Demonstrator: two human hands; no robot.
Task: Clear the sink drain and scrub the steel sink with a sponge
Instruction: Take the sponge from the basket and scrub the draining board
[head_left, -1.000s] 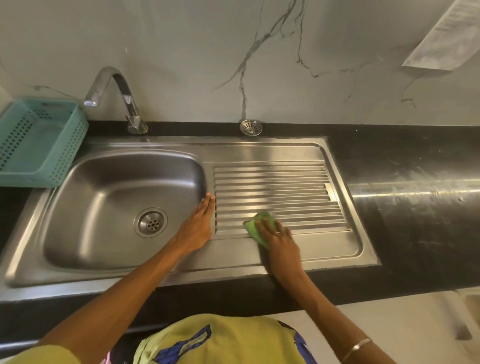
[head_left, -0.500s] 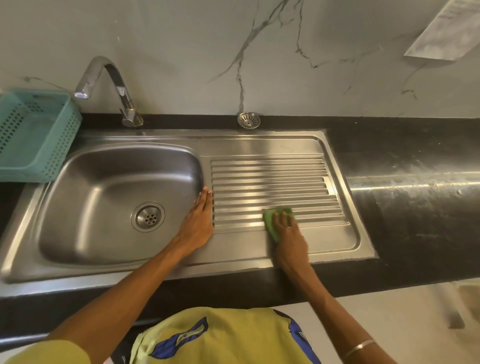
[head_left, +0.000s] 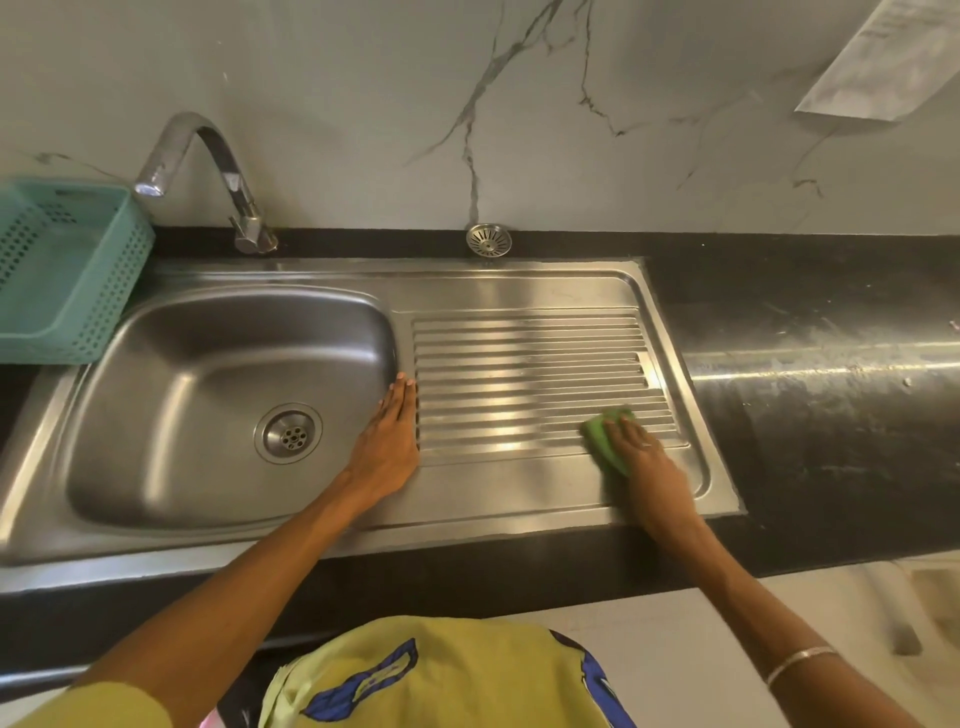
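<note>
Pressing with right hand (head_left: 652, 460) a green sponge (head_left: 608, 435), probably soft, light, best held flat from above, on drainboard (head_left: 519, 364) ribs; left hand (head_left: 389, 441) flat, holding nothing.

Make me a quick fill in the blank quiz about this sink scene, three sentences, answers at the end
1. The right hand presses a ____ sponge on the ribbed drainboard.
2. The left hand rests flat between the drainboard and the ____.
3. The loose strainer sits by the wall, to the ____ of the tap.

Answers: green; basin; right
</note>
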